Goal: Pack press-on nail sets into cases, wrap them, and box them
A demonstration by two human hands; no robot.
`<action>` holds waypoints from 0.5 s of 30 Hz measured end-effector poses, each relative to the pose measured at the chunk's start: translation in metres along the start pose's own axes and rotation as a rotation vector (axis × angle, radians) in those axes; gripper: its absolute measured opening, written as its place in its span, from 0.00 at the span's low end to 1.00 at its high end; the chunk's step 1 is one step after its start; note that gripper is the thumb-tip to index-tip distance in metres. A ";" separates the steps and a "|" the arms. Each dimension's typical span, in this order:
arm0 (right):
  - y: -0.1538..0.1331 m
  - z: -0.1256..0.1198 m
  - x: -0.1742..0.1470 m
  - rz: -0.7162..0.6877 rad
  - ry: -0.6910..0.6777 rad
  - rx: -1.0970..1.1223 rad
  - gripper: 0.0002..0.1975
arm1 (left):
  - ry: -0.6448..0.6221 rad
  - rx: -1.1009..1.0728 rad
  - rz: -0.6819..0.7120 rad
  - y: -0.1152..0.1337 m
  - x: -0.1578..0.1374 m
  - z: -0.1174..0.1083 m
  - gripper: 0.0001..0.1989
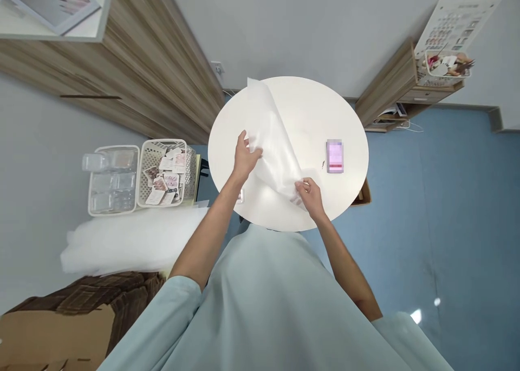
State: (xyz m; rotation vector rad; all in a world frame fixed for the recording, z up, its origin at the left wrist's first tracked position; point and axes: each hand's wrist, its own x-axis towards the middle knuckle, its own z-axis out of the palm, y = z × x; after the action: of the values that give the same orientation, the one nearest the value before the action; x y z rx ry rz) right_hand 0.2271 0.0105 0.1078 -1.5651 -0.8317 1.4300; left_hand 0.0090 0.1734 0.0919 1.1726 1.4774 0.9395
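A translucent white plastic sheet (pixel 270 138) lies slantwise over the round white table (pixel 345 105), with a fold along its right side. My left hand (pixel 246 158) is at the sheet's left edge, thumb over it and fingers curled at the rim. At the lower right corner my right hand (pixel 312 197) pinches the sheet between thumb and fingers. A phone-like object with a blurred pink screen (pixel 335 156) rests on the table to the right. Under my left forearm a small card-like piece (pixel 241 196) shows only in part.
Left of the table stand a white basket of printed cards (pixel 142 197) and a bin of clear plastic boxes (pixel 111 181). A bulky white roll (pixel 134 241) lies below them, above brown cardboard (pixel 60 333). Wooden cabinets (pixel 162 62) flank the table; a filled basket (pixel 444 78) sits at right.
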 end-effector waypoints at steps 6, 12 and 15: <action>0.004 0.006 0.047 0.044 -0.030 0.077 0.27 | 0.100 -0.023 -0.255 -0.019 -0.041 -0.020 0.45; 0.022 0.015 0.097 0.125 -0.052 0.113 0.27 | 0.063 -0.058 -0.494 -0.046 -0.080 -0.037 0.42; 0.028 0.019 0.120 0.163 -0.007 0.110 0.25 | 0.008 -0.032 -0.547 -0.064 -0.093 -0.039 0.40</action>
State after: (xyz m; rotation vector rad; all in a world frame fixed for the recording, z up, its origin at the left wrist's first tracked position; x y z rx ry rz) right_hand 0.2223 0.1087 0.0307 -1.5734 -0.6295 1.5714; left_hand -0.0380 0.0682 0.0603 0.6802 1.6626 0.5857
